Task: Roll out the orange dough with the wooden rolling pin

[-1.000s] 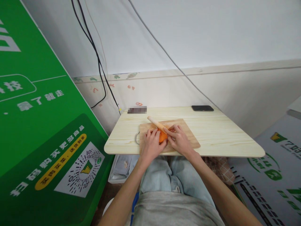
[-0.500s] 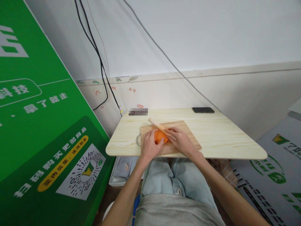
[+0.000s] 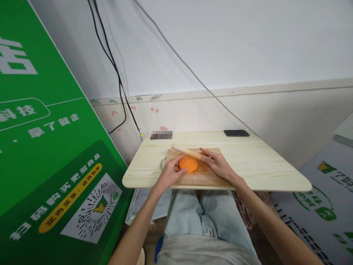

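Observation:
A flattened lump of orange dough [image 3: 188,164] lies on a wooden cutting board [image 3: 204,177] on the pale table [image 3: 256,165]. My left hand [image 3: 168,173] curls thumb and fingers round the dough's left edge. A wooden rolling pin [image 3: 184,151] lies just behind the dough, angled left and away. My right hand [image 3: 218,164] rests over the pin's right end, fingers closed on it, right of the dough.
A dark phone [image 3: 236,133] lies at the table's back right. A blurred dark item [image 3: 161,135] sits at the back left. A large green signboard [image 3: 49,154] leans close on the left. Black cables [image 3: 116,70] hang down the wall. Printed boards [image 3: 322,198] lie at right.
Both hands have drawn apart off the dough, which now shows as a rounder flat disc. The rolling pin has swung to lie flatter behind it. The view has tilted slightly.

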### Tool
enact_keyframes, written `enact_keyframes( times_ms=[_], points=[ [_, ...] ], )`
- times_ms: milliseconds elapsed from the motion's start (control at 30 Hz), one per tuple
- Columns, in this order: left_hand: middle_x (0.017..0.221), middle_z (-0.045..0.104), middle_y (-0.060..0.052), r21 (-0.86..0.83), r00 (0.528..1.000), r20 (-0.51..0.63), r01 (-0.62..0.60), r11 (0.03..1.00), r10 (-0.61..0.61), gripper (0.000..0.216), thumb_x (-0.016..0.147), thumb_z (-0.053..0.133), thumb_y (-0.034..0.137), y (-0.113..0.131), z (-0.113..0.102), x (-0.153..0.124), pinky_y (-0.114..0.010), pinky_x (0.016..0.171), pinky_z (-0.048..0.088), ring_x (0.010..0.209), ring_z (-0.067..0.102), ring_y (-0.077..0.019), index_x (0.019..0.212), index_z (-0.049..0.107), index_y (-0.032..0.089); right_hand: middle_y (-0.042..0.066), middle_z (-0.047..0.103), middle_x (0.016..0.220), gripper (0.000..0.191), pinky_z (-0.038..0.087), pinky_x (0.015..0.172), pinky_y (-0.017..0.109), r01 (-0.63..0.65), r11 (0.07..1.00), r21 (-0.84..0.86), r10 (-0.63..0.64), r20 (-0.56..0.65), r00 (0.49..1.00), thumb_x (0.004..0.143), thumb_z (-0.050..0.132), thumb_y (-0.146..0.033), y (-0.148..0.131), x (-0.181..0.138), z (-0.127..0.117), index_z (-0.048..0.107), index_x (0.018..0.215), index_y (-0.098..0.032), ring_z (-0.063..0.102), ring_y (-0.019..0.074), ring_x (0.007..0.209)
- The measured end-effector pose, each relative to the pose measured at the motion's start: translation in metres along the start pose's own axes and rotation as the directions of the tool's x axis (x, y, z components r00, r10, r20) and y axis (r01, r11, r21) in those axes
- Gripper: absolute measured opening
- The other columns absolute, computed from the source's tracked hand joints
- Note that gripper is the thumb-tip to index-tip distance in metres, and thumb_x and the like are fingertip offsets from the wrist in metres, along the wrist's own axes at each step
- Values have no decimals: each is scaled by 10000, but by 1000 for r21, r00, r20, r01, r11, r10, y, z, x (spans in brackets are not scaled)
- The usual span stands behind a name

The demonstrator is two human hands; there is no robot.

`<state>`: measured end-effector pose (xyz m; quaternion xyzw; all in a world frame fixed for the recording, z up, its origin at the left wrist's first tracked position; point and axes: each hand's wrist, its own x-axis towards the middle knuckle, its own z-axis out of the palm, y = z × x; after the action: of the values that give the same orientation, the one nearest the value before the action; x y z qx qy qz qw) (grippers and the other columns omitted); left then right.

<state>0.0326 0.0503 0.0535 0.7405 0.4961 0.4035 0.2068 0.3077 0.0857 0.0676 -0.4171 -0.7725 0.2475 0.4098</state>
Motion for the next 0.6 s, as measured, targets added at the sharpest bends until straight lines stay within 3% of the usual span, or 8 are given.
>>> enact_keyframes(
  times_ms=[100,200,300,433,500,600],
  points=[
    [1382,740,-104,147,1000,-6,-20,989,21,760,792,943,350,4,1,-2,-480,1137,520,1297,658,-327,1482,644,244,103,794,1352,440,596,1097,509,-15,1000,19,15,-14,1000,1058,619,-394,3,-1,2,722,1461,-252,755,308,1242],
    [1320,749,-102,250,1000,1,-14,968,15,696,772,963,380,9,4,-2,-488,1124,508,1285,639,-343,1391,682,231,112,826,1250,420,634,999,478,-3,1000,1,3,-50,999,1070,573,-353,5,1,4,733,1439,-229,788,291,1111],
    [1274,754,-89,296,999,-21,-25,955,33,592,799,945,404,13,6,-3,-469,1113,502,1245,647,-328,1311,699,235,122,824,1230,390,612,1019,484,85,989,-119,-90,-39,995,1089,532,-347,4,2,3,772,1370,-221,770,295,1121],
    [1299,728,-95,398,1000,-19,-15,917,24,595,844,891,536,20,11,-7,-506,1142,456,1264,622,-343,1323,682,251,139,805,1263,398,575,1071,515,211,920,-330,-185,108,977,1065,598,-357,1,1,3,759,1399,-212,731,324,1187],
    [1317,708,-104,455,1000,9,-7,890,3,659,848,858,624,23,13,-8,-534,1146,438,1279,603,-364,1366,669,264,148,799,1264,430,575,1070,510,215,892,-396,-173,139,975,1051,627,-345,2,0,4,730,1441,-199,726,327,1189],
    [1294,693,-118,490,999,47,-6,872,-20,734,850,822,691,28,13,-9,-542,1134,439,1262,595,-374,1421,654,262,164,786,1289,440,582,1060,484,181,881,-437,-154,95,983,1063,609,-333,5,1,5,707,1461,-173,721,324,1201]
  ],
)
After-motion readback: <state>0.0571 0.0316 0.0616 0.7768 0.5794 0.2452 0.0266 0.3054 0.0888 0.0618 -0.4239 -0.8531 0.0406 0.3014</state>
